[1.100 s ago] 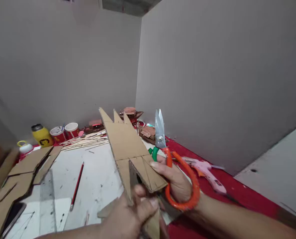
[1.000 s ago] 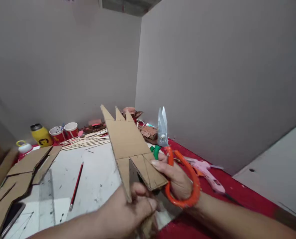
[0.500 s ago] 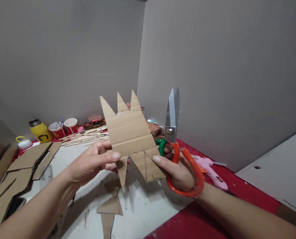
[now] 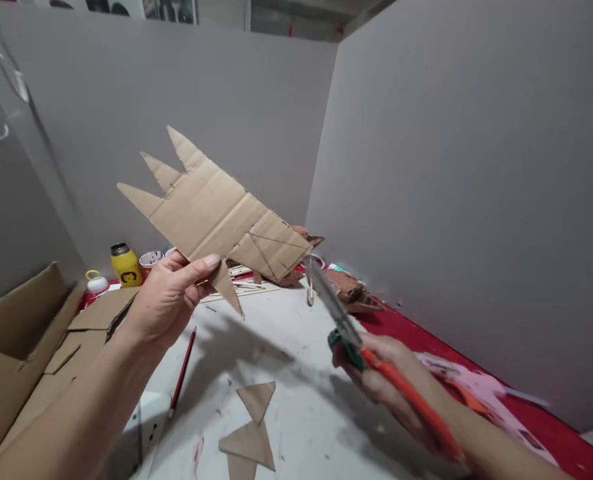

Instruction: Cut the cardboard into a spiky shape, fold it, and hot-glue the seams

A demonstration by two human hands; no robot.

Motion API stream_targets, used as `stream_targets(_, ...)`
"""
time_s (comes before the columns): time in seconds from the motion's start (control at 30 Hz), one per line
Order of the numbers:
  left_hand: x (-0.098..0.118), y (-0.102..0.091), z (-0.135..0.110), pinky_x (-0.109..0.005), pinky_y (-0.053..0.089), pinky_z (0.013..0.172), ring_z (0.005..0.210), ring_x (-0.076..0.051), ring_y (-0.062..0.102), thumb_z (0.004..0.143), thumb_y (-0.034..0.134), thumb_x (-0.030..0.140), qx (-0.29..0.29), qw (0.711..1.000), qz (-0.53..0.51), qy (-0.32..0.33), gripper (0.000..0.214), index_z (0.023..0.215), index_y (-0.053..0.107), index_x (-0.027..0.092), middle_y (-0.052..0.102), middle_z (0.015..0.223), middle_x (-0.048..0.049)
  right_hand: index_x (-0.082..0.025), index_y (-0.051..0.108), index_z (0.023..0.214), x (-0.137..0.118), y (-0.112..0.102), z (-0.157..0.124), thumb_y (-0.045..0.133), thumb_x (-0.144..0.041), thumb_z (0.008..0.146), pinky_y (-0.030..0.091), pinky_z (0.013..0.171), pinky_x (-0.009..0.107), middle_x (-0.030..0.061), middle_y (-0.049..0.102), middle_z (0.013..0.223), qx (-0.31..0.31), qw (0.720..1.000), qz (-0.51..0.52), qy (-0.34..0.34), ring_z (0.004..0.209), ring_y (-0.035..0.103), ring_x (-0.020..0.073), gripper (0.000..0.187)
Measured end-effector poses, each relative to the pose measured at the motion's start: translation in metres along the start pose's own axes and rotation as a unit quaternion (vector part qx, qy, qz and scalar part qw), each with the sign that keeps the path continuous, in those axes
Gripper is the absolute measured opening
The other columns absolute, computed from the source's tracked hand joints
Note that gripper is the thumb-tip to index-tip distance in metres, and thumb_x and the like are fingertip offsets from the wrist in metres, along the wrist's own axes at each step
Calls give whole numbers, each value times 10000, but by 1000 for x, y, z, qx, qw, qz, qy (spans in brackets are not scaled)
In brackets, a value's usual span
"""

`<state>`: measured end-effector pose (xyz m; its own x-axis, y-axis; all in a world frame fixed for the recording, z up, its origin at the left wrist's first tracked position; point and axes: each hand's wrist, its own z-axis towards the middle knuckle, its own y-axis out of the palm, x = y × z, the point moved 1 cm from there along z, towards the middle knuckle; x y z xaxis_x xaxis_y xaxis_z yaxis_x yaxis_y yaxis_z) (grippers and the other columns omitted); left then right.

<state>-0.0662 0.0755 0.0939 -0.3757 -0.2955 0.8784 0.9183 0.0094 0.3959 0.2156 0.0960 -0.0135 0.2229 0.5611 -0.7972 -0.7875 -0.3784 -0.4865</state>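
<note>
Head view: the left hand [image 4: 169, 293] holds the spiked cardboard piece [image 4: 211, 210] in the air, its grip pinching the lower edge between thumb and fingers, with three points rising away to the upper left. The right hand [image 4: 381, 373] is clenched around the orange and green handles of the scissors [image 4: 344, 320]. The blades slant up and left from that grip, and their tip is just beside the cardboard's right corner; blur hides whether they touch.

Below and between both grips, triangular offcuts [image 4: 254, 427] lie on the white table [image 4: 296, 360]. A red pencil [image 4: 182, 370] lies under the left grip, and an open cardboard box [image 4: 11, 340] stands further left. Behind it are a yellow bottle [image 4: 123, 265] and wooden sticks [image 4: 241, 288]. A pink glue gun [image 4: 476, 393] lies right of the right grip on red cloth [image 4: 571, 443]. Grey walls close in behind and to the right, while the air between the hands is open.
</note>
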Motion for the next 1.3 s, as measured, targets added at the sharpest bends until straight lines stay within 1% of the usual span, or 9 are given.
stream_targets(0.1,-2,0,0,-228,555,614,646,-133,662,691,795,131,10,1000,-3,25,109,779,731,120,724,682,-37,-199,452,724,4,4,6,473,-587,854,295,514,240,-32,401,629,-74,995,-73,-11,570,339,126,410)
stream_targets(0.27,-5,-2,2,-246,576,624,712,-156,688,682,815,155,-2,1000,-12,9,136,786,731,132,752,793,-58,-216,336,688,-6,14,12,511,-485,823,253,515,238,-61,334,602,-112,984,-136,6,561,285,117,348)
stream_targets(0.43,-7,-1,0,-189,550,590,658,-113,666,673,822,128,-29,999,-30,-18,145,631,685,150,700,657,8,-219,332,691,-18,15,16,499,-545,811,245,521,243,-54,334,617,-103,983,-151,5,572,284,123,385)
stream_targets(0.53,-8,-1,-2,-192,547,615,659,-103,644,698,810,160,-33,999,-6,-34,101,749,725,141,710,724,-9,-223,324,689,-21,17,20,499,-538,826,241,511,240,-57,325,607,-98,984,-147,14,556,275,119,386)
stream_targets(0.6,-8,-2,-3,-213,550,612,656,-113,636,704,807,185,-37,998,6,-41,170,852,737,139,718,766,-25,-223,324,689,-21,18,21,507,-526,835,238,507,237,-58,320,608,-96,985,-143,23,554,272,116,383)
stream_targets(0.73,-9,-2,-4,-217,539,557,585,-116,618,702,811,211,-49,997,5,-60,201,881,737,156,679,651,-2,-215,346,693,-20,20,23,518,-532,831,233,512,236,-54,325,625,-85,987,-134,22,575,273,117,386)
stream_targets(0.97,-10,-2,-7,-302,580,662,752,-183,689,763,758,239,-72,994,13,-84,223,971,724,166,753,933,-78,-202,402,715,-22,23,23,539,-452,832,250,512,227,-53,332,633,-82,990,-107,39,582,291,112,308)
stream_targets(1.13,-14,-3,-6,-266,565,626,739,-170,683,743,777,249,-58,995,26,-73,208,927,727,168,761,940,-78,-203,385,698,-27,24,22,547,-417,843,251,507,217,-56,322,630,-93,991,-84,55,577,288,104,305)
stream_targets(1.3,-15,-3,-6,-296,565,656,814,-212,692,744,774,270,-52,995,46,-69,243,957,721,167,757,986,-95,-205,395,701,-30,24,21,495,-530,864,267,510,224,-43,339,629,-89,992,-54,65,580,303,114,378)
